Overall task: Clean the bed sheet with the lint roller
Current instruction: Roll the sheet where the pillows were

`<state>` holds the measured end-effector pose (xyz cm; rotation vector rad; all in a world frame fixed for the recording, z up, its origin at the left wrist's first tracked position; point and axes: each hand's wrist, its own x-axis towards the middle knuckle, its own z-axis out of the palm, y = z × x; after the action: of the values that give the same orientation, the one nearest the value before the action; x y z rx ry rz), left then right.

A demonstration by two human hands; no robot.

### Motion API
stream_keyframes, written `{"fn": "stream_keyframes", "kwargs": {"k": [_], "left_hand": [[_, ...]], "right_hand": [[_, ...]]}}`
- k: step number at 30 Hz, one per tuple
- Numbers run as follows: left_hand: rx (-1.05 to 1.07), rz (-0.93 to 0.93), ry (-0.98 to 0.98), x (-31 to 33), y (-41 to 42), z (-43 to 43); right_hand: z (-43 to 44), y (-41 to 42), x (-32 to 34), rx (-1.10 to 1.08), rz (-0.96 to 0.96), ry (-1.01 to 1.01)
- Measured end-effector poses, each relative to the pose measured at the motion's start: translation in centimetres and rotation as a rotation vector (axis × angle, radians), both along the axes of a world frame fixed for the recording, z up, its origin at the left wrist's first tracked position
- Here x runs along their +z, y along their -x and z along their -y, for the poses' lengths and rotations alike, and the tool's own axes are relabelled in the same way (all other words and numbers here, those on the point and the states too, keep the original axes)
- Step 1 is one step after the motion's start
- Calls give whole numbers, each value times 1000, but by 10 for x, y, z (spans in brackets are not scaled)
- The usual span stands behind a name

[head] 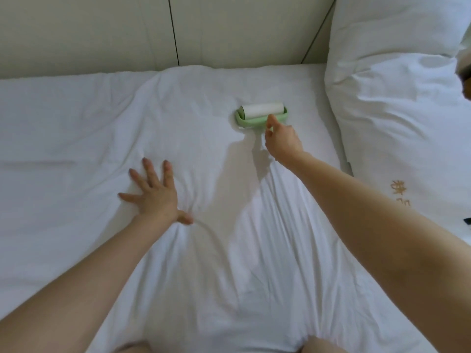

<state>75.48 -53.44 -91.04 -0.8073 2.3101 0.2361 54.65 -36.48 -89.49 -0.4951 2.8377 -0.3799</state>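
The lint roller (261, 115) sat just above the centre of the frame, its white roll lying on the bed sheet (76, 138) inside a pale green cradle. My right hand (281, 142) was curled round the handle just below that cradle, thumb tip up against the green edge. My left hand (153, 193), left of centre, lay flat with fingers spread, pressing the cloth down and grasping nothing.

I judged the roller light and rigid, easy to steer one-handed. The handle was the place to hold it, since the roll itself was probably sticky paper and no place for fingers. The sheet was the awkward part: soft and loose, with folds fanning toward the bottom of the frame. It looked likely to ruck up under the roller unless the flat hand pinned it.

Most of the handle was hidden under my right hand, so I couldn't tell its length or shape. Any lint on white cloth was beyond making out. The pillow (397, 98) at upper right ran off the frame, its gold lettering (400, 192) was unreadable, and a dark shape (466, 82) at the right edge stayed unidentified.
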Motion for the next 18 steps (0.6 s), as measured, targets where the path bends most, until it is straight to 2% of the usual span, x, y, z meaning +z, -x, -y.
{"fn": "stream_keyframes", "kwargs": {"k": [12, 18], "left_hand": [[33, -15, 24, -16, 9, -3], [73, 7, 11, -15, 14, -3]], "right_hand": [[50, 57, 1, -6, -30, 89], [42, 47, 5, -4, -13, 123]]}}
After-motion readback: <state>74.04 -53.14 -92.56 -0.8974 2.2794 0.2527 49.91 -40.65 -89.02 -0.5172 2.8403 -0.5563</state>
